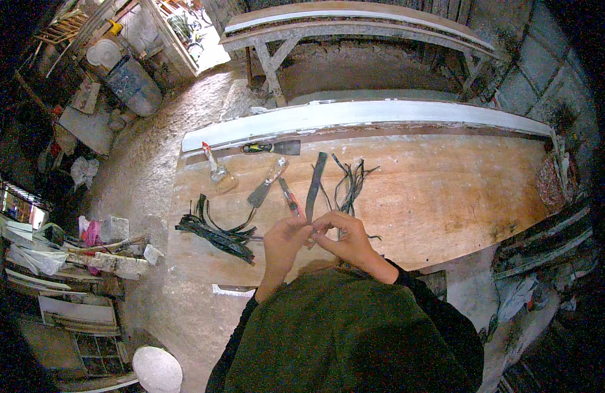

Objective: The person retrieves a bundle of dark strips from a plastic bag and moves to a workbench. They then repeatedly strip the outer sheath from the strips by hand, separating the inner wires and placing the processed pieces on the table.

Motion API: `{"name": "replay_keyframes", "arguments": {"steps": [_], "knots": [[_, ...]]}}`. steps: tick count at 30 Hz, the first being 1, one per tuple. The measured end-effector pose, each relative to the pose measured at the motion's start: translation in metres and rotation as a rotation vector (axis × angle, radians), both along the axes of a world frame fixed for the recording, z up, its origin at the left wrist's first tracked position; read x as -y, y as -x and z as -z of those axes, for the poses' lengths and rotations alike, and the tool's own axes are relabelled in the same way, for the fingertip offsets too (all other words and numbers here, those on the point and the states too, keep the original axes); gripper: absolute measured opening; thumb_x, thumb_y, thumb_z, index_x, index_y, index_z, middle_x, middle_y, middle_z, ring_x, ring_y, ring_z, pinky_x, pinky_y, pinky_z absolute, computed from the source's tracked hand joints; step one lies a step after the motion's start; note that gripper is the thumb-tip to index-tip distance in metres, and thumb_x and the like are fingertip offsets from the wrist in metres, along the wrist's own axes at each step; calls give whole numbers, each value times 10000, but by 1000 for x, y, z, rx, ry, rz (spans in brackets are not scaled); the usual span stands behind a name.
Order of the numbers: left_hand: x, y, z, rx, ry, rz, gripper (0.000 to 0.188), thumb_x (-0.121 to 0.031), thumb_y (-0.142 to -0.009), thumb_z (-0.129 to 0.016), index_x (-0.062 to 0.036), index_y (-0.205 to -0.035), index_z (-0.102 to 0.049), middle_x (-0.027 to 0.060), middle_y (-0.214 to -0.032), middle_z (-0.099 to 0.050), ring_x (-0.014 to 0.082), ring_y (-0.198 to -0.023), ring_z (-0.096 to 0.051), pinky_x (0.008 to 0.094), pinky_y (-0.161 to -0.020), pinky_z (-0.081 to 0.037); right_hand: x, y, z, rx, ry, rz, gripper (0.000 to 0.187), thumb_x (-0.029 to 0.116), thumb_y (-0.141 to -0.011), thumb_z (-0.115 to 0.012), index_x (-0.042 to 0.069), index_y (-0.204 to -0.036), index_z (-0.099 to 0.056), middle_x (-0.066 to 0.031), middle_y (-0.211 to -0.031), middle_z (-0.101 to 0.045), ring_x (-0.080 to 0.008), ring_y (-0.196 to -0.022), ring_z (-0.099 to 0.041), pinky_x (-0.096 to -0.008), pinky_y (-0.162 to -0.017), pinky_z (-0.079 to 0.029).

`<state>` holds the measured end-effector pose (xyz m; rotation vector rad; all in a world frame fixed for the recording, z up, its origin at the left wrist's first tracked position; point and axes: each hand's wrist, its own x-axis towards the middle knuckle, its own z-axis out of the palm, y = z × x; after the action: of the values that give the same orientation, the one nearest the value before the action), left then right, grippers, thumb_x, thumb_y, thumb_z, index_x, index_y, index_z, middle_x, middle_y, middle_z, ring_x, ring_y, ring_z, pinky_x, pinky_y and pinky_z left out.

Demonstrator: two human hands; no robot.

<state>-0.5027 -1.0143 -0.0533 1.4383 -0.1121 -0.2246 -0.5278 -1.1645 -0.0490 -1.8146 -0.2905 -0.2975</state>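
Over the near edge of the plywood tabletop (446, 196), my left hand (286, 241) and my right hand (348, 241) meet with fingertips pinched together. They hold the near end of a flat black strip (317, 177), which looks like rubber; its far end points away from me. The exact grip is partly hidden behind the fingers. A red-handled tool (291, 198), perhaps a utility knife, lies just beyond my left hand. A bundle of thin black strips (217, 232) lies to the left, and looser thin strips (350, 183) spread out beyond my right hand.
A paintbrush (217, 171), a scraper (268, 183) and another scraper with a dark handle (266, 148) lie at the tabletop's far left. A long white-painted board (355, 114) runs along the far edge. Behind stands a wooden bench (276, 62); a blue barrel (133, 85) is far left.
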Motion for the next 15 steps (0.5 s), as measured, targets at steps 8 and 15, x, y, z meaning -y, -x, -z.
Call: {"name": "replay_keyframes", "arguments": {"steps": [8,15], "knots": [[-1,4,-11,103,-192,-6,134,-38,-747,-606,31,-858,-577,76,-765,-600,131,-650,-577,235,-583,-485,-1,0,4,30,65,-12,203,110,-674,-661,54,-850,-576,-81,-744,-566,-193,-670,-570,-287,-583,-450],[-2,2,-6,85,-174,19,165,-46,-744,-615,23,-891,-587,65,-775,-608,110,-659,-575,225,-599,-476,-1,0,2,38,115,15,206,149,-681,-663,44,-832,-571,-103,-747,-569,-224,-667,-573,-315,-581,-452]]}}
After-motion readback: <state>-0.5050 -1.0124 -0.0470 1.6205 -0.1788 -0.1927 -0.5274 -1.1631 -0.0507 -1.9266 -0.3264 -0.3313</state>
